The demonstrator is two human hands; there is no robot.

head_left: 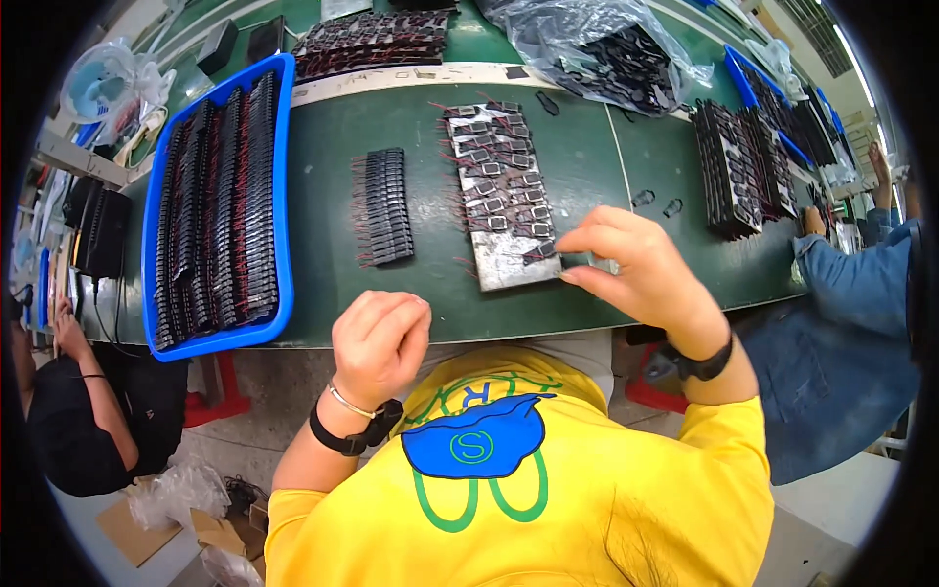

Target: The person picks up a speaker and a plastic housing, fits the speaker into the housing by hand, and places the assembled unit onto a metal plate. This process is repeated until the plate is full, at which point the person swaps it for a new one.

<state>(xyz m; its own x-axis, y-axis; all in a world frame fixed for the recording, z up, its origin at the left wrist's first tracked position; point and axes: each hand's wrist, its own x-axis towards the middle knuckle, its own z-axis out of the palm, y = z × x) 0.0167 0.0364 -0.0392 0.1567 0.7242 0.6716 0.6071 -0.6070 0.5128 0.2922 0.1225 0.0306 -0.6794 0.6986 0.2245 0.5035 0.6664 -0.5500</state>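
— Where is the right hand (636, 269)?
— At the near end of the flat grey metal plate (504, 201) by the green counter's (323, 176) near edge, fingers pinched on a small black wired part (541, 251), seemingly to line it up.
— The left hand (380, 342)?
— A loose fist over that edge; its contents cannot be told.

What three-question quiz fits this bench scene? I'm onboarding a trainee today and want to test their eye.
1. True or false: the right hand has its fingertips at the near end of the grey metal plate, which is loaded with small black components.
2. Where does the blue plastic tray of black parts lie? A) left of the plate B) right of the plate C) on the floor
3. Fill in: the left hand is closed into a ____.
Key: 1 true; 2 A; 3 fist.
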